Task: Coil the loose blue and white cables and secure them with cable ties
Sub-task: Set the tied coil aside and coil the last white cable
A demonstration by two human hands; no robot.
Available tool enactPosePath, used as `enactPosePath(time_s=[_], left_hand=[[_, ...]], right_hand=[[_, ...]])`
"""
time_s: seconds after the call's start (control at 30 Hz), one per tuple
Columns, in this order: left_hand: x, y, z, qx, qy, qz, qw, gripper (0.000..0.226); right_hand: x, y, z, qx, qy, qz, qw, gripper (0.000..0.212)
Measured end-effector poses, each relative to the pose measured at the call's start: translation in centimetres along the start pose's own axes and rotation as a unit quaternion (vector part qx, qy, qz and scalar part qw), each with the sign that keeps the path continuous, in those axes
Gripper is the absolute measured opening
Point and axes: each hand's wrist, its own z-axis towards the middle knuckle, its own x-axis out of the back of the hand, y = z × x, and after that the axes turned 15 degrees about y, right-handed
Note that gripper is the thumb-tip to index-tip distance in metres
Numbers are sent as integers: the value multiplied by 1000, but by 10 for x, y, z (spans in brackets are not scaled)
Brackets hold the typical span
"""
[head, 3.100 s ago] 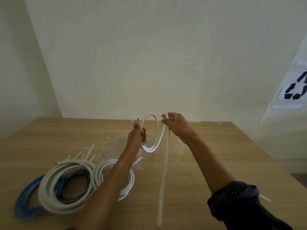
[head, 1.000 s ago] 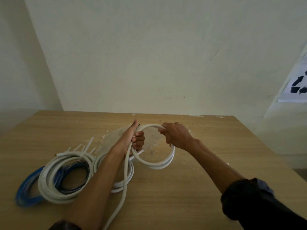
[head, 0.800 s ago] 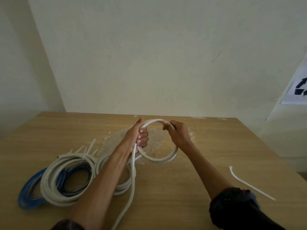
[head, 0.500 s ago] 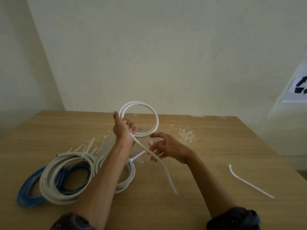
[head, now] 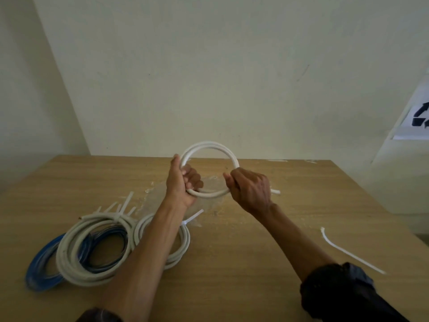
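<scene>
**Coiling a white cable, last turn.** The person held a small white coil (head: 209, 146) upright above the far middle of the bench (head: 232, 275). The left hand (head: 183, 182) was closed round the coil's left side, thumb up and fingers curled through the ring. The right hand (head: 249, 190) was closed round the lower right side, with the cable's end (head: 276, 191) poking out just past the knuckles. No slack trailed to the bench, so the winding looked all but finished. The step in hand seemed to be tucking in the end and evening the turns. No tie could be seen on this coil. A loose tie (head: 348, 254) lay on the bench to the right, near the right forearm. The next move would likely call for one hand to pinch the turns together while the other let go, fetched that tie and looped it round them; a slack grip might let the stiff turns spring open. At the left lay finished work: a big white bundle (head: 69, 259) over a blue bundle (head: 37, 268), and a small white bundle (head: 184, 242) partly hidden by the left forearm.
</scene>
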Motion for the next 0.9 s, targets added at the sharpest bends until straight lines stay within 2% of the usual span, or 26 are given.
enactPosePath(time_s=[0.07, 0.1, 0.17, 0.2, 0.23, 0.27, 0.3, 0.33, 0.37, 0.43, 0.47, 0.5, 0.53, 0.57, 0.63, 0.67, 0.7, 0.8, 0.87, 0.9], left_hand=[[-2, 1, -1, -51, 66, -68, 994, 56], [-3, 3, 1, -64, 90, -92, 990, 53], [-1, 7, 3, -70, 125, -133, 981, 50], [0, 9, 4, -71, 137, -152, 976, 50], [1, 10, 4, -72, 142, -164, 973, 51], [1, 9, 4, -73, 145, -170, 972, 52], [2, 7, 3, -72, 145, -170, 972, 53], [2, 4, 2, -71, 144, -166, 973, 54], [3, 0, 2, -70, 143, -160, 974, 54], [4, -12, -2, -68, 142, -137, 978, 55], [5, -18, -4, -68, 141, -122, 980, 55], [5, -24, -6, -67, 137, -103, 983, 56], [6, -29, -7, -66, 131, -83, 986, 56], [6, -33, -10, -64, 123, -60, 989, 57], [6, -36, -12, -60, 109, -12, 992, 57], [6, -36, -12, -57, 105, 10, 993, 57], [5, -33, -11, -56, 99, 26, 993, 58], [5, -21, -6, -50, 47, 29, 997, 60], [6, -14, -4, -27, -16, 32, 999, 62], [8, -13, -4, -12, -42, 51, 998, 63]], right_hand=[[0, -6, -12, -29, 44, -3, 999, 27], [2, -14, -21, -38, 59, 16, 997, 27], [9, -29, -38, -76, 35, 79, 993, 42], [15, -36, -41, -129, 3, 98, 987, 51], [18, -40, -43, -226, -36, 105, 968, 60], [19, -41, -39, -358, -68, 112, 925, 67], [16, -38, -32, -501, -77, 146, 850, 65], [11, -33, -24, -628, -69, 203, 748, 57], [8, -28, -15, -710, -44, 260, 653, 47], [2, -24, 5, -784, 52, 323, 528, 32], [-1, -22, 14, -803, 103, 338, 480, 25], [-4, -23, 21, -811, 137, 348, 450, 20], [-6, -22, 25, -804, 143, 343, 465, 19], [-7, -20, 28, -777, 127, 319, 528, 22], [-5, -16, 30, -675, 40, 251, 693, 33], [-4, -14, 29, -624, -10, 219, 750, 36], [-2, -12, 29, -578, -58, 184, 793, 36], [-2, 5, 23, -447, -124, 43, 885, 28], [-3, 12, 14, -378, -145, -21, 914, 28], [-4, 13, 10, -353, -150, -17, 923, 32]])
